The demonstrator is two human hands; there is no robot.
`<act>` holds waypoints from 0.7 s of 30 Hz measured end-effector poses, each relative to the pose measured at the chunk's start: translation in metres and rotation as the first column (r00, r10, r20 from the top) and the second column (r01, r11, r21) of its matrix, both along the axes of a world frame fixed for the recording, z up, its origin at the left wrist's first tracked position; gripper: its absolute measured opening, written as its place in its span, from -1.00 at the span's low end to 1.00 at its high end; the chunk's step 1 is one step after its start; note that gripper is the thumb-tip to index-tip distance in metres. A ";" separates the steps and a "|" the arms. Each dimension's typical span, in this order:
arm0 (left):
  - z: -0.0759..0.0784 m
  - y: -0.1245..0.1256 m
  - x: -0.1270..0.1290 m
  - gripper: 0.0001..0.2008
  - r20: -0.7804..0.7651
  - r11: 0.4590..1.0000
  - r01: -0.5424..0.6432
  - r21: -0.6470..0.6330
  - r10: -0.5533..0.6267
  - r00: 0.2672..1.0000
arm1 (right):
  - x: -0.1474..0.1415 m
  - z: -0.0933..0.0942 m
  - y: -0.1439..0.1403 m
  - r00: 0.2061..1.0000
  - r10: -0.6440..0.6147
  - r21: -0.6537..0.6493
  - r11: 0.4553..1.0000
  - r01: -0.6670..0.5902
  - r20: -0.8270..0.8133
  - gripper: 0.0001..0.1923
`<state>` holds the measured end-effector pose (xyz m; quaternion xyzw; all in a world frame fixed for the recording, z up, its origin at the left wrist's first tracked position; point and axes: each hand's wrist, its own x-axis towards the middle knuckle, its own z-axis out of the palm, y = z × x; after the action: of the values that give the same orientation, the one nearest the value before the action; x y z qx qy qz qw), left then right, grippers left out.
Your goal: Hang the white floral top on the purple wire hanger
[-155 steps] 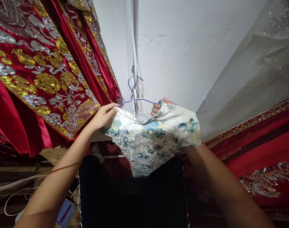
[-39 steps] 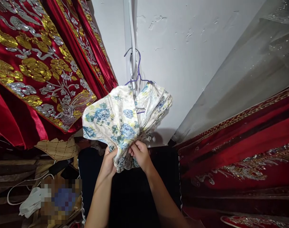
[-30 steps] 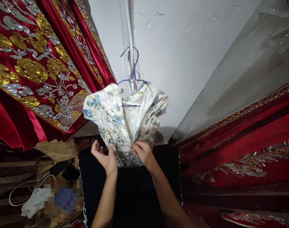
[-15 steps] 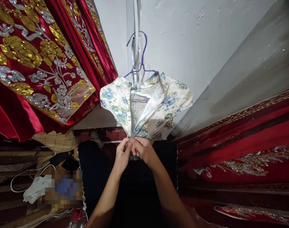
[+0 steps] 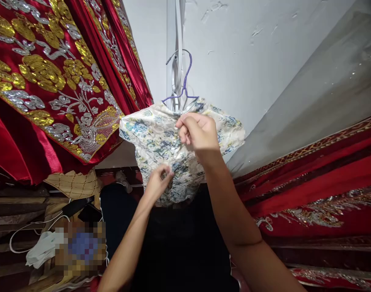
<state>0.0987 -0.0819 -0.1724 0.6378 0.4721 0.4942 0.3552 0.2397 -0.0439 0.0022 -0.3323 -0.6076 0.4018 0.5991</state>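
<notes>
A short-sleeved floral top, cream with blue and yellow flowers, hangs on a purple wire hanger. Its front edges now meet along most of the middle. At the upper front, just below the collar, my right hand is closed in a pinch at the front zip; the pull itself is hidden by the fingers. Lower down, my left hand pinches the front of the top near the middle line, its fingertips slightly blurred.
The hanger's hook hangs from a pale strap against the white wall. Red sequined garments hang at the left, and red embroidered cloth lies along the right. A white cable and a pale cloth lie at lower left.
My right hand has moved up from the lower front to the collar, and the top's open front has drawn together. My left hand has stayed low, shifting slightly left.
</notes>
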 end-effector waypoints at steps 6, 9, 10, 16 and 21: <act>0.131 0.038 -0.003 -0.64 0.037 0.831 -0.083 0.550 0.075 0.996 | 0.002 -0.002 -0.010 0.999 -0.011 0.070 0.997 0.008 0.040 -0.73; 0.166 0.044 -0.004 -0.78 -0.192 0.790 0.007 0.613 0.140 0.971 | 0.007 -0.002 -0.002 0.998 -0.011 0.095 0.995 0.006 0.055 -0.73; 0.171 0.045 -0.004 -0.78 -0.229 0.775 0.016 0.631 0.167 0.959 | 0.008 -0.004 0.002 0.998 -0.010 0.094 0.996 0.004 0.063 -0.73; 0.168 0.042 -0.001 -0.80 -0.241 0.708 -0.023 0.706 0.271 0.932 | 0.003 -0.035 0.013 0.998 -0.040 0.084 0.996 0.036 0.043 -0.68; 0.160 0.046 0.006 -0.81 -0.185 0.691 -0.078 0.719 0.297 0.937 | 0.001 -0.044 0.012 1.000 0.023 0.012 1.000 -0.023 -0.004 -0.62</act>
<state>0.1051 -0.0356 -0.0120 0.7367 0.3585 0.5721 -0.0388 0.2409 -0.0321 -0.0422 -0.3207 -0.6128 0.4057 0.5976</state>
